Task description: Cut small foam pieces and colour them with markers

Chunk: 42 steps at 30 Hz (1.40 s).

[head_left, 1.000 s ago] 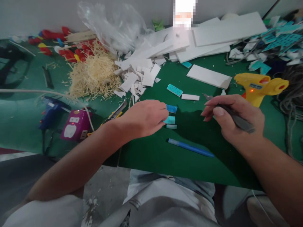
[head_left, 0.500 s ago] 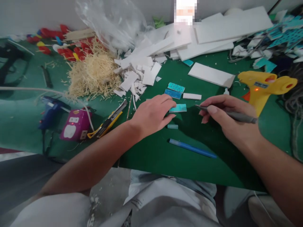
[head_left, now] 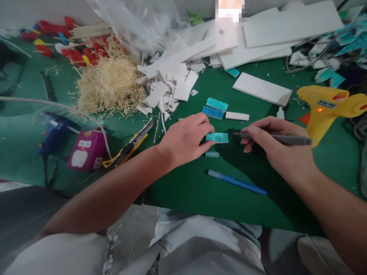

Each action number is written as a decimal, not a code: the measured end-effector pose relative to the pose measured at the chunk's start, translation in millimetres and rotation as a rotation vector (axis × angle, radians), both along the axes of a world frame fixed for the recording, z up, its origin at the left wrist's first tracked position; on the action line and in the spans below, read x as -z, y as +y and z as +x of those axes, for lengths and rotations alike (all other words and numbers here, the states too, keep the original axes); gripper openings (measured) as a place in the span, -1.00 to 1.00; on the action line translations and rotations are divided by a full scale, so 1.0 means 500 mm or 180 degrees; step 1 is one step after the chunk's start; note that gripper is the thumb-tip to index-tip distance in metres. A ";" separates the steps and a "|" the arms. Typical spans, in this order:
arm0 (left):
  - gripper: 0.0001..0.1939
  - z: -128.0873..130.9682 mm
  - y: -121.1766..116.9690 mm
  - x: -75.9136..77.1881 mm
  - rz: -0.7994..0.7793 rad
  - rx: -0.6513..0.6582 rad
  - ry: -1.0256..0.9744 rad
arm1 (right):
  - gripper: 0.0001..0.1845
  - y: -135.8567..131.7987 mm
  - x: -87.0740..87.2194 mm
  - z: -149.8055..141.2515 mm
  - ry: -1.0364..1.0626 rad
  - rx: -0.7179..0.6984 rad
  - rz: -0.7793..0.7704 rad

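Note:
My left hand (head_left: 190, 136) rests over the table, thumb and fingers closed on the left end of a light turquoise strip (head_left: 220, 138). In my right hand (head_left: 276, 141) is a grey marker pen (head_left: 292, 139), held in a writing grip. Its thin dark tip points left, a short gap from the strip's right end. Above the left hand lie a dotted turquoise strip (head_left: 217, 104), a darker blue strip (head_left: 212, 112) and a narrow white piece (head_left: 237, 116). A small pale-blue piece (head_left: 212, 154) sits just below the strip, and a blue pen (head_left: 237, 182) lies nearer me.
A yellow glue gun (head_left: 327, 107) with a lit light stands right. White foam boards (head_left: 292, 26), foam scraps (head_left: 166, 86) and wood shavings (head_left: 114, 84) cover the back. At left lie a yellow utility knife (head_left: 130, 145), a purple power adapter (head_left: 87, 151) and a blue glue gun (head_left: 56, 131).
The blue strip has moved up beside the dotted one. My left hand has let it go and now holds the turquoise strip. The marker has tilted flatter, its tip nearer the strip.

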<state>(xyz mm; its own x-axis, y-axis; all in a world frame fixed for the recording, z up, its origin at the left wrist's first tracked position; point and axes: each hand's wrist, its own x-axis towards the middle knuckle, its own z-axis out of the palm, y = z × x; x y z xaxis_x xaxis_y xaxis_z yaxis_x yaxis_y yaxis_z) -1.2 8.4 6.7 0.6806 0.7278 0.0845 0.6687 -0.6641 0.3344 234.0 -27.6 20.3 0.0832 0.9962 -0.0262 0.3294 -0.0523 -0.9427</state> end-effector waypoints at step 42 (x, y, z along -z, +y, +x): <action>-0.81 0.006 0.008 0.004 -0.0242 0.0076 -0.0224 | -0.86 0.001 0.002 -0.006 -0.0412 -0.0197 0.0054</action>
<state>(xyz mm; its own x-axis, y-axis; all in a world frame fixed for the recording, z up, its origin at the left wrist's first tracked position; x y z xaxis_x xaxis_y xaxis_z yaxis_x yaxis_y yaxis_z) 1.8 12.5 4.6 0.6921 0.7176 0.0778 0.6261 -0.6505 0.4300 231.2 -26.9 19.5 0.0233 0.9997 -0.0024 0.4504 -0.0126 -0.8927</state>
